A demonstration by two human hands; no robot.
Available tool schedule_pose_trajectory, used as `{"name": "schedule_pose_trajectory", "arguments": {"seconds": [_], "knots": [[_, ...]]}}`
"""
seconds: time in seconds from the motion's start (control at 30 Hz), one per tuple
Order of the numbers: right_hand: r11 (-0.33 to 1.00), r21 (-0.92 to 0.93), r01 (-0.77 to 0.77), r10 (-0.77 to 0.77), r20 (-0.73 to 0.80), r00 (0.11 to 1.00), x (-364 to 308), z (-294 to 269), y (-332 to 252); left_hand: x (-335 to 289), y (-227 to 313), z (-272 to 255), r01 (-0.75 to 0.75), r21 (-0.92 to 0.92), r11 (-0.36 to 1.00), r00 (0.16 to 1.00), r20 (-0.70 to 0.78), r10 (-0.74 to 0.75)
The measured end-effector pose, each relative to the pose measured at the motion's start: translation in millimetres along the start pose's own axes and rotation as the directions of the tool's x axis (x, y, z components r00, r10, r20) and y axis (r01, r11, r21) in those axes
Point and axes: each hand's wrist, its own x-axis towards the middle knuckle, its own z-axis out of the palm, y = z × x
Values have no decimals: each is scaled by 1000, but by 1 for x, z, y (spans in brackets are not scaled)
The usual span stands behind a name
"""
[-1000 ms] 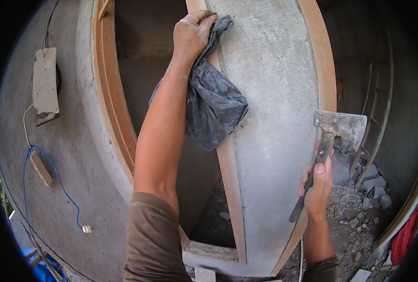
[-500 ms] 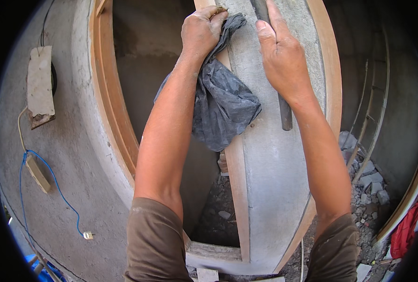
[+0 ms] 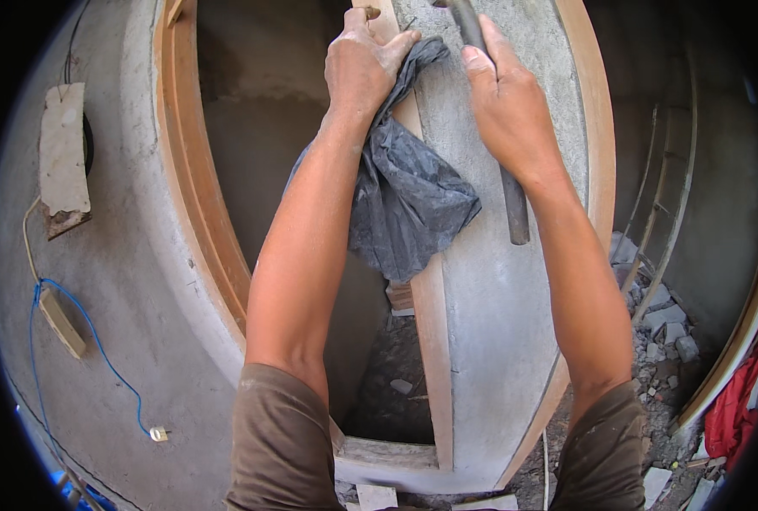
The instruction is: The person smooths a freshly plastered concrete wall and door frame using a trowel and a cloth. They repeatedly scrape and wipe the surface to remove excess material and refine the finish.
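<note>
My left hand (image 3: 362, 72) is at the top, against the wooden frame edge (image 3: 431, 341), its thumb and forefinger apart. A crumpled dark grey plastic bag (image 3: 409, 200) hangs from that hand, gathered behind the wrist and thumb; the other fingers are hidden. Beside the thumb tip a thin dark sliver shows, too small to name. My right hand (image 3: 515, 111) is closed round the dark handle of a hammer (image 3: 516, 213), thumb along it. The hammer's head is mostly cut off by the upper edge. Beneath the hammer runs a grey cement-faced wall strip (image 3: 498, 341) between wooden frames.
At the left, another wooden frame (image 3: 193, 162) borders an opening. On the plastered wall hang a board piece (image 3: 63, 162), a power strip (image 3: 62, 324) and a blue cord with a plug (image 3: 158, 433). Rubble (image 3: 664, 328), a ladder (image 3: 677, 196) and red cloth (image 3: 737, 409) are at the right.
My left thumb and forefinger have parted from a pinch. The hammer's upper end has tilted left and come lower, bringing part of its head into view. The whole view has shifted slightly.
</note>
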Motion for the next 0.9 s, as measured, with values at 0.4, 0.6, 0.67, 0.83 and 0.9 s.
{"name": "schedule_pose_trajectory", "arguments": {"seconds": [0.4,0.6,0.67,0.83,0.9], "knots": [[999,-8,-49,49,20,999,-7,1,-1,-54,-10,-14,435,15,900,871,244,-426],[984,-166,-72,89,102,991,-8,21,-13,-53,-10,-10,407,28,913,888,220,-403],[992,-108,-64,72,70,995,-10,13,-6,-53,-9,-12,426,4,905,878,242,-414],[988,-107,-110,112,9,994,-10,14,-17,-58,-14,-4,332,31,943,939,88,-333],[982,-124,-143,142,-16,990,-12,13,-20,-54,-16,-7,374,-6,927,915,165,-368]]}}
